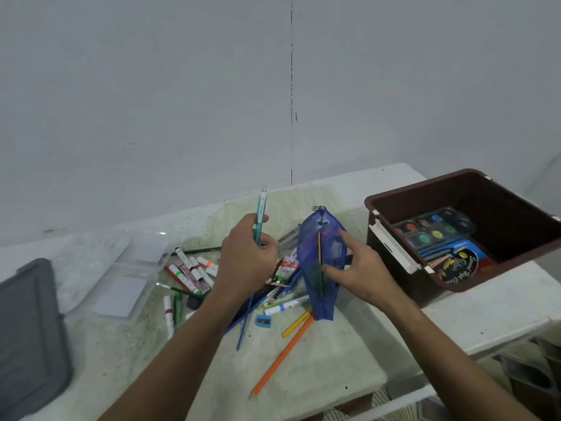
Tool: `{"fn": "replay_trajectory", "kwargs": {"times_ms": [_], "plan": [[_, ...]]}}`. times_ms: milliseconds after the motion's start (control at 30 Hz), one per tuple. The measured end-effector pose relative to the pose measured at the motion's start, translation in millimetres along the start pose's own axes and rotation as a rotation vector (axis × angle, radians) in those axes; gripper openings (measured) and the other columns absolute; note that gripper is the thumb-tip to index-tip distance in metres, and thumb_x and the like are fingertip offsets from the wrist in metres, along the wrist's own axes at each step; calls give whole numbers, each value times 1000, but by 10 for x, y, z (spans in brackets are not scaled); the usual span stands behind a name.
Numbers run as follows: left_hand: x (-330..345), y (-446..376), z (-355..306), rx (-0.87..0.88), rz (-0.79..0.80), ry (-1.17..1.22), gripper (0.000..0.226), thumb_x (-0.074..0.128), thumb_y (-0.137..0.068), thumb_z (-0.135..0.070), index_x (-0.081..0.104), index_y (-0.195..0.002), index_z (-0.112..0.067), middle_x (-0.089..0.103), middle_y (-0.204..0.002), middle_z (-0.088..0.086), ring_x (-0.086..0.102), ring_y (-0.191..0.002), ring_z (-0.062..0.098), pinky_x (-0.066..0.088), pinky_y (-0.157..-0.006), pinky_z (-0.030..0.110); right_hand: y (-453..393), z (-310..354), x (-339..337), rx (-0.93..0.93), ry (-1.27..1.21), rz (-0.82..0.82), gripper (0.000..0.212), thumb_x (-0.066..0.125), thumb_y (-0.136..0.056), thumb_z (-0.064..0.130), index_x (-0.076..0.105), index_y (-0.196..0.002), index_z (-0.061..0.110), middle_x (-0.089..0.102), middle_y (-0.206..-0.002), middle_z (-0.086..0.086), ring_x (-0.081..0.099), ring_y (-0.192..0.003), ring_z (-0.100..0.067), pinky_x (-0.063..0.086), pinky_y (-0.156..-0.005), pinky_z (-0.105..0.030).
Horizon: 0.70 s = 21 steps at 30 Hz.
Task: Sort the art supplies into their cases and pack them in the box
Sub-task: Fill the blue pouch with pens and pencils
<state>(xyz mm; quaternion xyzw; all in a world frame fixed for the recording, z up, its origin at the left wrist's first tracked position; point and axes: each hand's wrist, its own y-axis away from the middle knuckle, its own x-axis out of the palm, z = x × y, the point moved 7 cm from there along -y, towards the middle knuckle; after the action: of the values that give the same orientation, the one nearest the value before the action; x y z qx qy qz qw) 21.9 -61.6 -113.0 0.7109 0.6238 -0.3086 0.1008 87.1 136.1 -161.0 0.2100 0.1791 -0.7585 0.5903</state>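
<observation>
A person's left hand (247, 256) grips a teal pen (260, 214) upright above a scatter of markers (192, 270) and pencils on a pale bench (318, 369). The right hand (361, 270) pinches a blue mesh pencil case (321, 262), holding it on end with its zipper side open; a yellow pencil (319, 247) shows inside. An orange pencil (280, 358) and a blue sharpener (263, 321) lie near the case. To the right, a brown box (394, 238) holds a watercolour palette (432, 227). A clear plastic case (121, 268) lies open at left, beside a grey lid (27, 329).
</observation>
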Motion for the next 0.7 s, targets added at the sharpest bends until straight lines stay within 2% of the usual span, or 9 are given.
{"fn": "replay_trajectory", "kwargs": {"times_ms": [100, 200, 267, 333, 400, 467, 533, 633, 700], "plan": [[66, -20, 63, -65, 51, 61, 28, 57, -85, -16, 56, -112, -25, 63, -75, 8, 62, -61, 23, 54, -57, 40, 0, 13, 8, -8, -14, 15, 43, 73, -76, 12, 56, -114, 20, 70, -97, -6, 67, -85, -21, 55, -75, -33], [210, -6, 56, -86, 78, 91, 21, 59, -83, -18, 58, -103, -23, 66, -73, 4, 60, -56, 17, 53, -55, 34, -16, 9, 37, -4, -25, 27, 38, 73, -75, 12, 55, -104, 27, 71, -94, -4, 67, -82, -22, 56, -75, -38], [370, -2, 75, -151, 148, 130, 18, 64, -82, -24, 59, -99, -20, 68, -74, 2, 63, -61, 16, 53, -59, 33, -29, 15, 72, -3, -32, 42, 41, 72, -73, 16, 58, -111, 24, 71, -89, -3, 68, -80, -23, 57, -74, -43], [522, -7, 91, -202, 241, 98, 19, 64, -84, -31, 61, -96, -18, 68, -80, 4, 64, -69, 20, 55, -66, 39, -42, 4, 91, 1, -48, 54, 45, 71, -73, 17, 58, -115, 24, 71, -85, -5, 67, -80, -26, 58, -72, -45], [623, -10, 119, -251, 318, 82, 18, 57, -88, -27, 63, -97, -13, 68, -82, 8, 64, -62, 23, 56, -66, 44, -52, -15, 101, 14, -65, 65, 50, 71, -73, 15, 57, -120, 22, 71, -87, -5, 68, -81, -25, 59, -72, -43], [693, 4, 151, -310, 381, 93, 23, 51, -91, -17, 59, -111, -7, 67, -81, 11, 64, -55, 22, 58, -58, 38, -53, -34, 111, 19, -78, 79, 62, 73, -71, 21, 52, -129, 19, 72, -90, -3, 69, -81, -22, 59, -73, -41], [737, 11, 154, -326, 397, 82, 32, 52, -91, -12, 54, -122, -6, 67, -80, 12, 65, -58, 20, 57, -57, 32, -56, -53, 105, 22, -93, 77, 72, 71, -67, 28, 48, -134, 18, 72, -90, -1, 69, -82, -20, 59, -75, -42], [757, -31, 97, -238, 311, -42, 24, 59, -89, -19, 56, -112, -12, 66, -94, 5, 61, -75, 14, 48, -58, 19, -44, -76, 109, 5, -119, 79, 61, 70, -70, 15, 53, -128, 20, 72, -95, 0, 69, -85, -18, 58, -80, -42], [819, -26, 56, -177, 285, -77, 12, 59, -91, -25, 57, -99, -18, 64, -89, -2, 56, -71, 6, 38, -56, 13, -41, -115, 88, 18, -143, 59, 57, 71, -73, 8, 54, -126, 19, 72, -97, -1, 69, -86, -19, 58, -80, -40]]}}
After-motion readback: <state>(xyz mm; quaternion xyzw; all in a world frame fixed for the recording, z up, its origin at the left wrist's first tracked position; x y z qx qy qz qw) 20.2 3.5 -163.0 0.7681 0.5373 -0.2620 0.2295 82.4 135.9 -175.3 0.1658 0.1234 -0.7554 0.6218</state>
